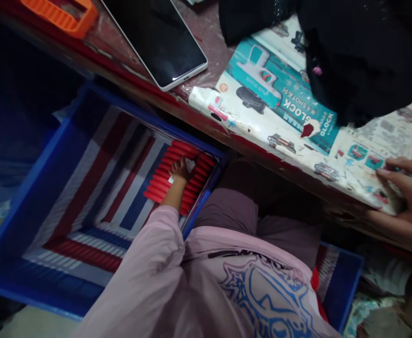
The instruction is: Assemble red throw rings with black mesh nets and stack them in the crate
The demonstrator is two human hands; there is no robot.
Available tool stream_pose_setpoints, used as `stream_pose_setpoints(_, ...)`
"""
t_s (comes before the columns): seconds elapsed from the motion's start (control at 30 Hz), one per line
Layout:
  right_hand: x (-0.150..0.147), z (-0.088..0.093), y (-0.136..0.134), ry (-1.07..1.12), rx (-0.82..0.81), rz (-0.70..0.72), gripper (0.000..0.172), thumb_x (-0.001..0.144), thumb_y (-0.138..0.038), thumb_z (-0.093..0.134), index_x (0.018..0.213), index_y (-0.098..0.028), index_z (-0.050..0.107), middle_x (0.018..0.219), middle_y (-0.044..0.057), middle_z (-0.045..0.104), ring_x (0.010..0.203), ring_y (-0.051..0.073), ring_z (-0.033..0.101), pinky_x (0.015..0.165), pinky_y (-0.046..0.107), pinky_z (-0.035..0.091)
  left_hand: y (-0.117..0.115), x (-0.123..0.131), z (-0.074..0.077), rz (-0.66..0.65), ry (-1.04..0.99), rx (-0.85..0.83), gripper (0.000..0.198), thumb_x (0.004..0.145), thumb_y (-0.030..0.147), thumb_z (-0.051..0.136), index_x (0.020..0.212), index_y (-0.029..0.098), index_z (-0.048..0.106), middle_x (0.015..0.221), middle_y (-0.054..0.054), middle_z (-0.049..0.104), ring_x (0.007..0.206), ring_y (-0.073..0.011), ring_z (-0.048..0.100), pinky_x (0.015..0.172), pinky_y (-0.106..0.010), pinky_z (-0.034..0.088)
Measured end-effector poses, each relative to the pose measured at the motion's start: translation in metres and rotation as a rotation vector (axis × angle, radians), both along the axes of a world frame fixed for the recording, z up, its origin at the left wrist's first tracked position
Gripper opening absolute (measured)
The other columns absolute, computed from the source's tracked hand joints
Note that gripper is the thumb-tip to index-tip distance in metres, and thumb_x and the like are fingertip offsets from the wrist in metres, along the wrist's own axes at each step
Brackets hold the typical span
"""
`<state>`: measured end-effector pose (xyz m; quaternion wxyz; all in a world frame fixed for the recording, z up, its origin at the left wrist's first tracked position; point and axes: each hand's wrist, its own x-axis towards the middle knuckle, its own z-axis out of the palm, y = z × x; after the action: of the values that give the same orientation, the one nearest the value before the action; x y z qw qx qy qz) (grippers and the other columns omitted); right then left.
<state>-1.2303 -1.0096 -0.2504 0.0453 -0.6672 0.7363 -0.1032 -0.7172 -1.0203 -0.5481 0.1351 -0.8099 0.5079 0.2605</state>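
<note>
My left hand (181,171) reaches down into a blue crate (26,291) and rests on a row of red rod-like plastic pieces (159,183). Its fingers look spread and slightly bent. A small white piece (190,165) shows beside and under them; whether they grip it is hard to make out. At the right, my right hand (408,197) lies at the table's front edge, fingers stretched out and thumb apart, over a printed toy-packaging sheet (297,101). I see nothing held in it.
A phone (167,42) with a dark screen and an orange plastic piece (65,16) lie on the red table (213,51). Black cloth (364,56) covers part of the sheet. Striped red, white and blue fabric (96,188) lines the crate. Another blue crate (345,291) stands at lower right.
</note>
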Motion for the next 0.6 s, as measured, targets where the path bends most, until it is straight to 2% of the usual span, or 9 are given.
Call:
stream_pose_setpoints(0.1,-0.009,0.002,-0.013,-0.048,0.077,0.326,0.057,0.078,-0.062,0.062,0.111,-0.015,0.069,0.133,0.017,0.055,0.123,0.026,0.049,0.094,0.046,0.035,0.019,0.002,0.013,-0.017,0.008,-0.037,0.068,0.089,0.044,0.058,0.147,0.022,0.029,0.153,-0.014,0.026,0.138,-0.0363,0.029,0.109,-0.060,0.031)
stream_pose_setpoints(0.17,-0.014,0.000,-0.010,0.004,-0.043,0.480,0.078,0.066,-0.067,0.070,0.118,-0.009,0.064,0.127,0.021,0.058,0.121,0.028,0.052,0.096,0.045,0.038,0.035,0.004,0.024,-0.028,0.016,-0.048,0.066,0.089,0.042,0.059,0.146,0.023,0.031,0.152,-0.013,0.028,0.136,-0.0354,0.033,0.108,-0.059,0.033)
stream_pose_setpoints(0.2,-0.014,-0.003,-0.003,0.053,-0.148,0.482,0.082,0.063,-0.067,0.073,0.119,-0.007,0.063,0.126,0.022,0.058,0.121,0.030,0.051,0.098,0.046,0.037,0.044,0.006,0.028,-0.032,0.018,-0.048,0.065,0.089,0.041,0.059,0.145,0.022,0.033,0.152,-0.013,0.030,0.135,-0.0350,0.034,0.108,-0.058,0.034)
stream_pose_setpoints(0.27,-0.006,-0.016,0.022,0.137,-0.354,0.374,0.074,0.063,-0.060,0.076,0.113,-0.007,0.063,0.123,0.022,0.058,0.121,0.032,0.050,0.101,0.049,0.034,0.063,0.011,0.036,-0.028,0.018,-0.037,0.061,0.089,0.040,0.059,0.143,0.022,0.036,0.150,-0.013,0.032,0.134,-0.0345,0.036,0.107,-0.059,0.035)
stream_pose_setpoints(0.3,0.000,-0.025,0.041,0.144,-0.416,0.294,0.064,0.065,-0.055,0.078,0.108,-0.009,0.064,0.122,0.021,0.057,0.121,0.032,0.050,0.102,0.050,0.034,0.073,0.014,0.039,-0.020,0.016,-0.028,0.060,0.090,0.040,0.059,0.142,0.021,0.038,0.150,-0.013,0.033,0.134,-0.0344,0.036,0.107,-0.059,0.035)
stream_pose_setpoints(0.37,0.016,-0.047,0.087,0.056,-0.469,0.158,0.057,0.062,-0.052,0.080,0.100,-0.013,0.063,0.117,0.019,0.058,0.115,0.033,0.053,0.098,0.050,0.038,0.091,0.019,0.042,0.001,0.013,-0.005,0.057,0.090,0.039,0.059,0.140,0.021,0.040,0.148,-0.013,0.036,0.133,-0.0337,0.038,0.107,-0.058,0.036)
stream_pose_setpoints(0.4,0.025,-0.059,0.114,-0.022,-0.410,0.054,0.054,0.060,-0.050,0.081,0.097,-0.015,0.063,0.115,0.017,0.060,0.115,0.033,0.053,0.099,0.050,0.038,0.099,0.022,0.042,0.014,0.012,0.008,0.056,0.090,0.039,0.059,0.139,0.020,0.042,0.147,-0.013,0.037,0.132,-0.0332,0.040,0.106,-0.057,0.037)
stream_pose_setpoints(0.5,0.046,-0.093,0.201,-0.171,-0.251,-0.105,0.046,0.071,-0.050,0.070,0.099,-0.015,0.061,0.109,0.015,0.063,0.107,0.030,0.058,0.096,0.048,0.043,0.115,0.028,0.038,0.046,0.016,0.044,0.052,0.090,0.038,0.060,0.136,0.019,0.045,0.143,-0.013,0.042,0.128,-0.0315,0.044,0.104,-0.055,0.041)
stream_pose_setpoints(0.6,0.061,-0.119,0.278,-0.286,-0.103,-0.266,0.041,0.084,-0.051,0.052,0.099,-0.014,0.062,0.094,0.013,0.067,0.086,0.024,0.063,0.080,0.040,0.050,0.118,0.035,0.030,0.067,0.020,0.063,0.051,0.090,0.038,0.060,0.135,0.019,0.046,0.143,-0.012,0.042,0.128,-0.0311,0.045,0.104,-0.056,0.040)
